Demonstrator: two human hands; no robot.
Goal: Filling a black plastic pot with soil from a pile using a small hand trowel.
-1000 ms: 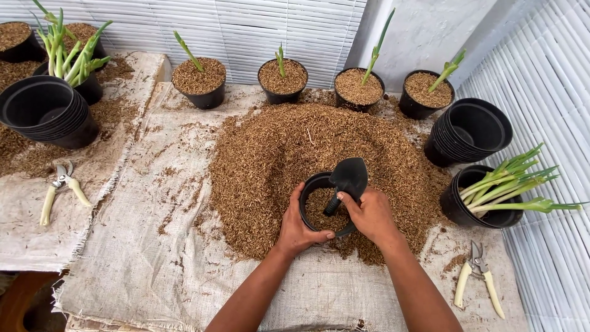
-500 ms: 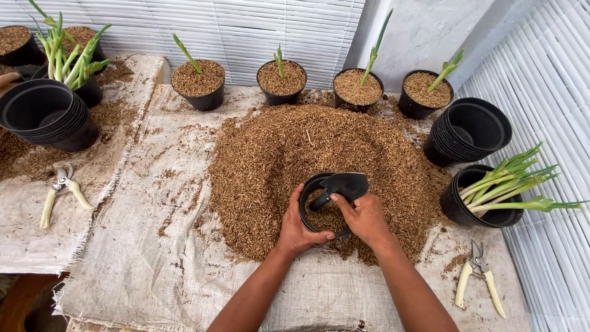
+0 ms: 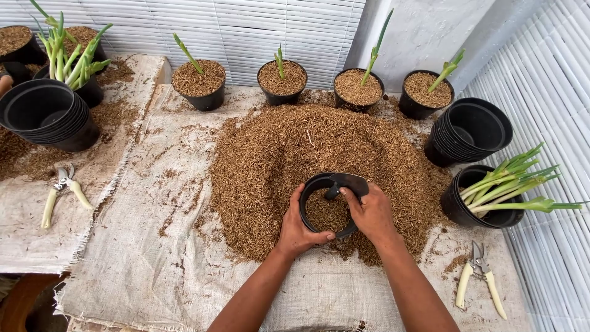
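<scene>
Nearest: coarse woven burlap sheet (image 3: 153, 258) w/ frayed edge covers the counter. Left hand (image 3: 297, 229) wraps the near-left rim of a round black plastic pot (image 3: 314, 184), fingers curled onto it, thumb over the lip. Pot is about half full of brown, chaffy husk mix and sits at the near edge of the big husk mound (image 3: 307, 147). Right hand (image 3: 370, 213) is closed round a black plastic scoop (image 3: 348, 182), held low across the pot's far-right rim.

Right side: cream-handled pruners (image 3: 476, 276), then a black pot of cut green stalks (image 3: 513, 184), then a stack of empty black pots (image 3: 470, 129). Left: 2nd pruners (image 3: 58, 190), another empty stack (image 3: 46, 114).

Far row by the white slatted wall: four husk-filled pots (image 3: 283, 79), one green shoot apiece.
</scene>
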